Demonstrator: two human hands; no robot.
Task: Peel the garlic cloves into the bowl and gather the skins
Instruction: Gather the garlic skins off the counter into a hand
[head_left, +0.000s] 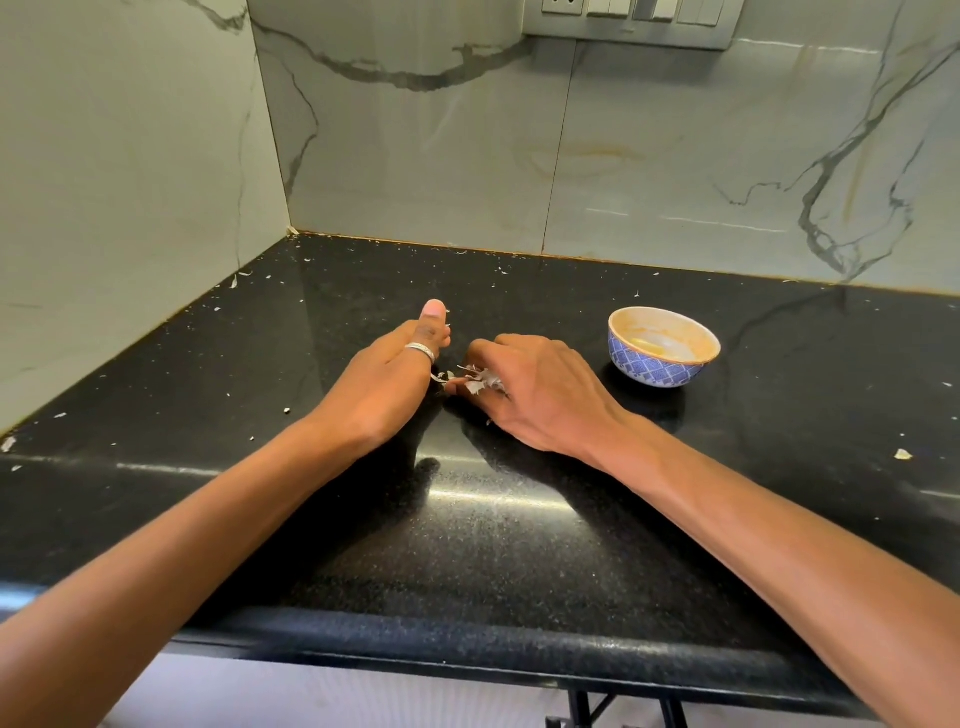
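A small pile of pale garlic skins (480, 382) lies on the black counter (467, 519) between my two hands. My left hand (384, 379) stands on its edge just left of the pile, thumb straight up with a silver ring on it, its fingers hidden behind the back of the hand. My right hand (535, 389) lies over the pile from the right, fingers curled down around the skins. The blue patterned bowl (654, 371) stands to the right of my right hand, apart from it, with a pale peeled clove (647, 344) inside.
Loose skin flakes are scattered over the counter, among them one at the right (903, 454), one at the left edge (8, 443) and some near the back left corner (234, 280). Marble walls close in the counter at the back and left. The counter's rounded front edge runs below my forearms.
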